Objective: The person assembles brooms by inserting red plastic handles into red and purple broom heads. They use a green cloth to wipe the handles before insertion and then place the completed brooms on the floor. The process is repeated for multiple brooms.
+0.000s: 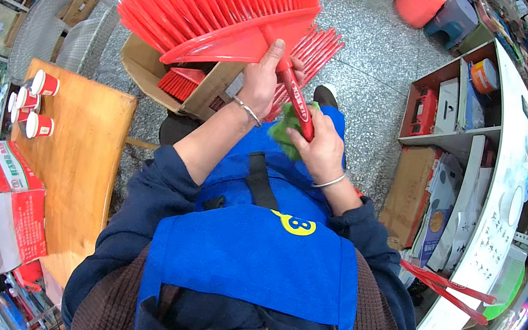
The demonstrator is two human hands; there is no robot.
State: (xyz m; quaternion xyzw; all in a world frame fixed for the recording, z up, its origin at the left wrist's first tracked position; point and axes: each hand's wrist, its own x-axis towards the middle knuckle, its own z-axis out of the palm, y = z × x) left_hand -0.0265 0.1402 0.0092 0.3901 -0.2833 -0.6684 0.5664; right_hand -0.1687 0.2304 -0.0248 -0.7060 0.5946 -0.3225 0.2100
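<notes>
Left hand (264,82) closes around the neck of a red broom (232,18), its thumb laid along the socket and its fingers curling behind. Right hand (322,148) is nearly closed at the free end of the short red handle, with the thumb on the near side and a green cloth (288,140) bunched between palm and handle. The broom is in the air before the person's lap, clear of any surface, its bristles fanned toward the far left and its handle slanting down to the right hand. Below it, an open cardboard box (144,73) sits just past the far right corner of the wooden table (82,157), with more red bristles (180,86) showing inside. A bundle of red rods (323,50) lies beyond the box's right edge, partly hidden by the left hand and handle. Four red-and-white cups (40,126) cluster near the table's far left corner; a red-and-white carton (7,193) is at its left edge, nearer the person. On the right, red strips (448,291) cross the left edge of a white-topped cabinet (490,221), whose open upper compartment holds a red case (424,111).
</notes>
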